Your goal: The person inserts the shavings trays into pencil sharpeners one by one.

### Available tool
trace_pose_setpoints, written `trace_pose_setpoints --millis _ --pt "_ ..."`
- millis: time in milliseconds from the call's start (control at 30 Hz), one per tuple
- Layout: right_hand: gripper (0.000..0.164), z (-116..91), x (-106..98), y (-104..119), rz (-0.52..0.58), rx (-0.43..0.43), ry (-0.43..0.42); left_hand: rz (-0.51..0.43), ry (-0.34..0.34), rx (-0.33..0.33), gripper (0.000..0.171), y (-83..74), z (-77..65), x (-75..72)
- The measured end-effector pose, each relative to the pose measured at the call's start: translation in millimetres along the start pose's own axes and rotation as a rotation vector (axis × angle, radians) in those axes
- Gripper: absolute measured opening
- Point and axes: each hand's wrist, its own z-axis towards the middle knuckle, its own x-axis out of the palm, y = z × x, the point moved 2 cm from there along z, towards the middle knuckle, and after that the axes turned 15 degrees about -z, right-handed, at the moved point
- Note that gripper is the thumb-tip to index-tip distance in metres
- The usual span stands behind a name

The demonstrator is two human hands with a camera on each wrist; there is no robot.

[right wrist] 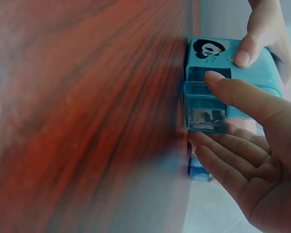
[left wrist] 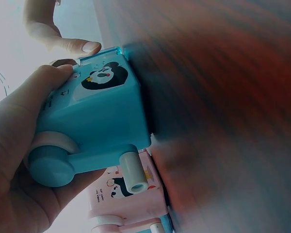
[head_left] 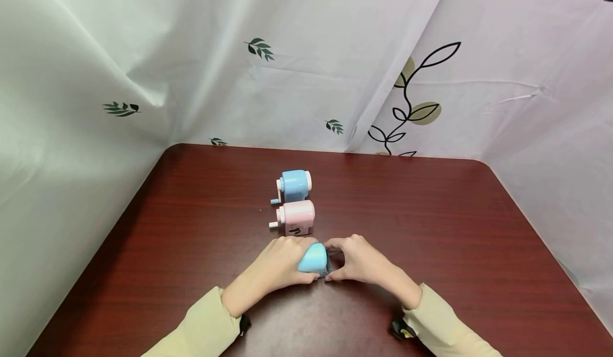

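Note:
My left hand (head_left: 280, 264) grips a turquoise crank pencil sharpener (head_left: 312, 259) that stands on the table near its front. A panda picture marks the sharpener's side, and its crank handle (left wrist: 134, 172) points toward the left wrist camera. On the opposite end, my right hand (head_left: 363, 261) pinches the clear blue shavings drawer (right wrist: 206, 114) between thumb and fingers. The drawer sticks partly out of the body, with a bit of metal and some dark matter visible through its wall. The left thumb presses on the panda side, close to the drawer opening.
Just beyond the hands stands a pink crank sharpener (head_left: 299, 216), its handle to the left. Behind that is a light blue sharpener (head_left: 295, 184), also with its handle leftward. The reddish-brown table (head_left: 431, 213) is bordered by white patterned curtains (head_left: 297, 91).

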Motion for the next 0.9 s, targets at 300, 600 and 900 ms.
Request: trace_pose_setpoints --millis 300,600,900 --pt "0.051 1.4 2.3 2.0 0.016 -0.001 -0.013 0.008 0.007 -0.004 0.054 0.6 0.4 0.2" --pt "0.051 3.3 4.4 5.2 -0.011 -0.016 -0.050 0.023 0.005 0.009 0.054 0.5 1.0 0.7" --pt "0.051 3.5 4.3 8.2 -0.030 -0.004 -0.061 0.020 -0.001 0.017 0.053 -0.1 0.8 0.7"
